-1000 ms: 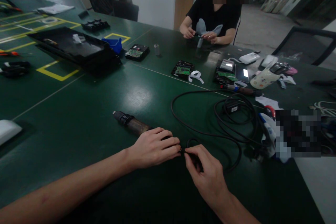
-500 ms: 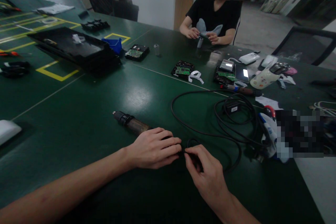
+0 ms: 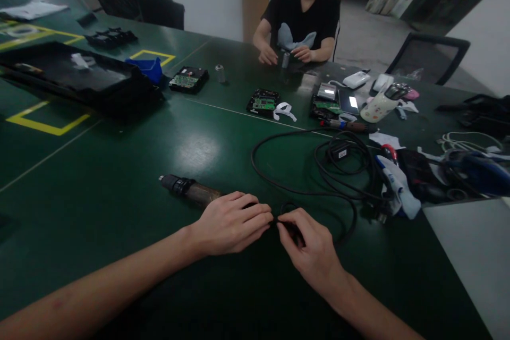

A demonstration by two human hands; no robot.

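An electric screwdriver (image 3: 195,191) lies on the green table, its bit end pointing left. My left hand (image 3: 235,223) is wrapped over its rear end, which is hidden under the palm and fingers. Close against those fingertips, my right hand (image 3: 311,247) pinches the end of a black cable (image 3: 305,191) between thumb and forefinger. Whether the plug is seated in the screwdriver is hidden by the fingers. From there the cable runs right in loose loops with a small black box (image 3: 338,152) on it.
Hard drives (image 3: 188,79) and a second screwdriver (image 3: 348,126) lie farther back. A black tray (image 3: 59,74) with a blue bin (image 3: 147,69) is at left. A pen cup (image 3: 376,107), gloves and wires crowd the right. Opposite sits a person (image 3: 298,21) with hands near a small cylinder.
The camera view has shifted right, so the scene sits farther left. My hands keep the same hold. The person opposite has parted their hands, and the cylinder stands on the table.
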